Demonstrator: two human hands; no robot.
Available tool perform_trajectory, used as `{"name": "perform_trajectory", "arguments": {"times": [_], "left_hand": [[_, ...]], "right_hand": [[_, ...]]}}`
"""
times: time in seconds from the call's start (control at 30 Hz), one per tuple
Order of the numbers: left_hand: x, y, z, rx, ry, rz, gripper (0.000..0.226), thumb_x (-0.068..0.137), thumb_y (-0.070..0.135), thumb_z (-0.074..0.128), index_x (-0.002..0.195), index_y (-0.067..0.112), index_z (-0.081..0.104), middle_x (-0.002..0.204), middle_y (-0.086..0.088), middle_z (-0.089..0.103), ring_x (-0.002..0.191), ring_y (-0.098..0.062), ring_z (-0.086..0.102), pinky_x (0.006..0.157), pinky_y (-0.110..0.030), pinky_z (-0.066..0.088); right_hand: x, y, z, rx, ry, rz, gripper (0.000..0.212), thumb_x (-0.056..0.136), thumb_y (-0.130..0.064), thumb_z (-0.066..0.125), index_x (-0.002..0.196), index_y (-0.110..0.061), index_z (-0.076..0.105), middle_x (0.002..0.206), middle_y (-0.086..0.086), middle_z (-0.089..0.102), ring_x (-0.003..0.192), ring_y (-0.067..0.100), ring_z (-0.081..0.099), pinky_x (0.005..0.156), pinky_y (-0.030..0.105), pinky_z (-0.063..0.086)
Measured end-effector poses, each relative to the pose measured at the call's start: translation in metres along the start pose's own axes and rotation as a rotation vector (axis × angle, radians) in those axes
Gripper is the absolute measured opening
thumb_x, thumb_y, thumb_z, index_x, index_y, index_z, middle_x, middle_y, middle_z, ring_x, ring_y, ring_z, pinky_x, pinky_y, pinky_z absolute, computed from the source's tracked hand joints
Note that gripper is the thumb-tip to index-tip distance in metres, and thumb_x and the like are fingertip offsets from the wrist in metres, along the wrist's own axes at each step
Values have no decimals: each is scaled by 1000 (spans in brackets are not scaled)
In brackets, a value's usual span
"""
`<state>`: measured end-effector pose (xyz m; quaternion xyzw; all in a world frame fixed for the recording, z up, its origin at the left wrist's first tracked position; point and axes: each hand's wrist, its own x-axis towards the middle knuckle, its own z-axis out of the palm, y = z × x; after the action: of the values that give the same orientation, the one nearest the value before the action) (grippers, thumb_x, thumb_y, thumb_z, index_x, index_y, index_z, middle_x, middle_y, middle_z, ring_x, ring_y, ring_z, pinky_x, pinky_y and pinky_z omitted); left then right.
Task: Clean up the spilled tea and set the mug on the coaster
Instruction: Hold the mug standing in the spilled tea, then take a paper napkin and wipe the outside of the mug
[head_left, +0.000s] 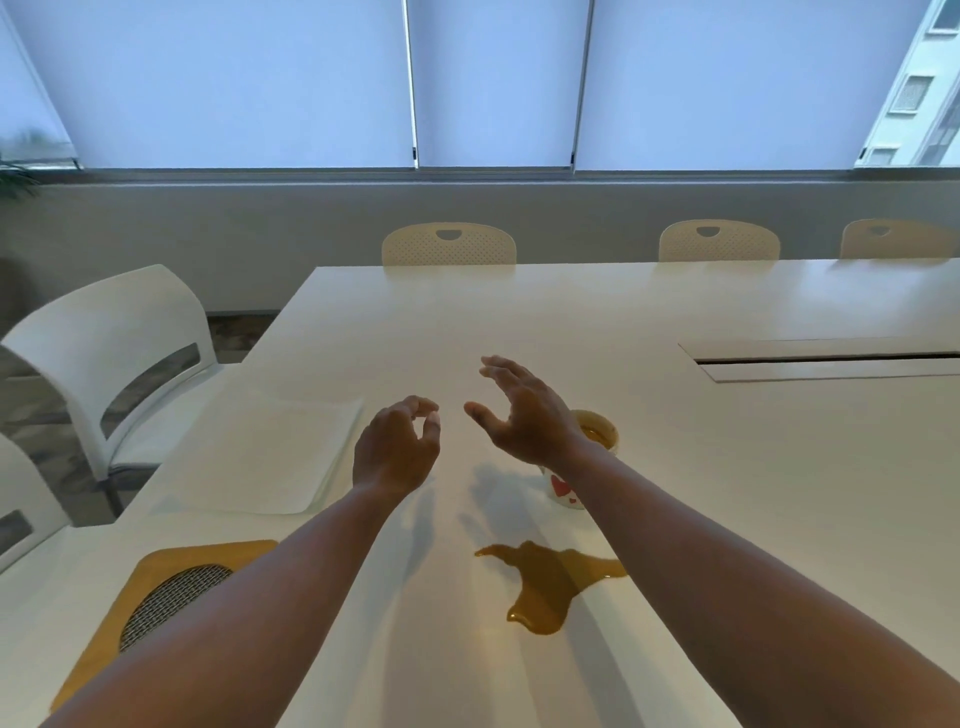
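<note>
A brown tea puddle (545, 582) lies on the white table (727, 467) near its front. Behind it stands a white mug (597, 441) with red hearts, tea inside, partly hidden by my right wrist. A wooden coaster (156, 582) with a round mesh centre sits at the front left, partly under my left forearm. A white paper towel (260, 457) lies flat beyond the coaster. My left hand (395, 447) hovers above the table with loosely curled fingers, holding nothing. My right hand (519, 410) hovers beside it, fingers spread and empty.
White chairs (119, 364) stand at the table's left side, and cream chair backs (449, 244) line the far edge. A long cable slot (831, 358) is set into the table at the right. Windows with drawn blinds fill the back wall.
</note>
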<state>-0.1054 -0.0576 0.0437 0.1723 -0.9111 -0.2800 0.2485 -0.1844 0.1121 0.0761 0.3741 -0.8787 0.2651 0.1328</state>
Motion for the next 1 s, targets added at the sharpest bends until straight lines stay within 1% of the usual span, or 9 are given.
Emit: {"name": "perform_trajectory", "arguments": {"times": [0.17,0.27,0.37,0.47,0.53,0.63,0.77,1.0], "left_hand": [[-1,-22,-17,88,33,-30,24,95,31,57,114,25,69,119,3,71,114,-21,61,98,-39,47],[-1,-34,-26,144,48,-61,23,94,31,58,113,26,68,121,0,69,118,-23,58,101,-42,43],[-1,-48,-31,138,38,-144,25,92,30,59,115,25,67,129,-1,64,123,-24,53,102,-42,41],[-3,-61,-36,105,29,-247,32,91,30,61,122,23,64,135,-3,59,126,-25,51,101,-41,42],[-5,-70,-39,102,17,-287,34,91,29,61,124,22,62,136,-4,58,127,-26,49,100,-41,42],[-8,-83,-45,100,-13,-317,37,90,30,61,126,22,61,136,-5,58,127,-26,49,100,-40,43],[-13,-98,-51,88,-47,-352,39,90,31,62,127,23,60,135,-6,59,123,-26,53,94,-39,47],[-22,-119,-57,-2,-71,-392,44,93,35,61,133,18,56,138,-6,58,122,-27,56,93,-36,44]], "right_hand": [[7,-24,21,49,-58,-24,55,97,-43,51,142,-13,45,153,0,40,140,15,36,110,34,35],[10,-36,33,77,-106,-23,54,97,-43,50,143,-13,44,152,0,41,140,15,37,111,34,35],[11,-46,44,94,-145,-21,52,98,-41,49,143,-14,45,151,-2,42,139,14,38,113,33,34],[13,-56,54,122,-170,-19,49,98,-37,49,142,-16,47,149,-3,45,137,14,40,112,31,33],[13,-62,60,131,-192,-25,48,98,-34,49,142,-16,47,149,-2,46,137,15,41,112,31,33],[13,-72,70,143,-229,-36,46,99,-31,49,142,-15,49,148,-1,48,137,15,41,113,31,34],[14,-85,83,158,-289,-41,45,98,-30,49,141,-16,49,148,-1,48,137,15,40,113,31,33],[13,-104,101,185,-391,-48,48,97,-26,50,143,-15,46,149,-1,46,135,19,43,112,32,35]]}}
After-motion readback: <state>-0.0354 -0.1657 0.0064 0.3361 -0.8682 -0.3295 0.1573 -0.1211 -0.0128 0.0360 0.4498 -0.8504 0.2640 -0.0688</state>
